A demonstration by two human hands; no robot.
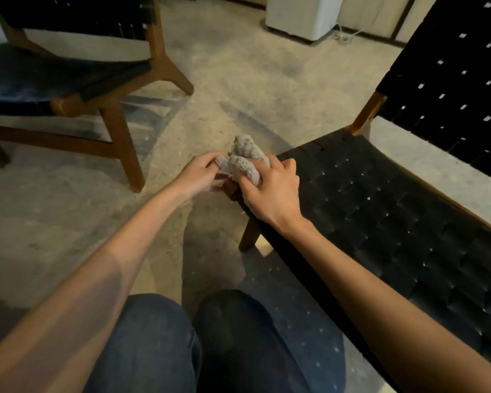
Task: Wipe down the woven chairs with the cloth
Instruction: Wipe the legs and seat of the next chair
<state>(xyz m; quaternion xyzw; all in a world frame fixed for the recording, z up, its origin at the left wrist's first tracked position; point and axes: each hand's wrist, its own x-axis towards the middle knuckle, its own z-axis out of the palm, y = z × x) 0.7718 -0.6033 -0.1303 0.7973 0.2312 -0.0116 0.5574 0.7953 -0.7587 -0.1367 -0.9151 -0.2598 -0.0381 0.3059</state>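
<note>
Your knees (182, 344) in jeans; both hands on the cloth (244, 158).
Your right hand (270, 191) grips the bunched grey cloth at the front corner of the black woven chair (380, 208), fingers (289, 165) curled over it. Your left hand (194, 173) pinches its free end. A second woven chair (68, 75) stands well apart.

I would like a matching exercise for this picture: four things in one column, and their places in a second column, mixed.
1. grey fluffy cloth
2. near black woven chair
3. white box-shaped appliance
4. far dark wooden-legged chair

A. upper left
B. by the far wall
C. in left hand and right hand
D. on the right

Pairs: 1-C, 2-D, 3-B, 4-A
</note>
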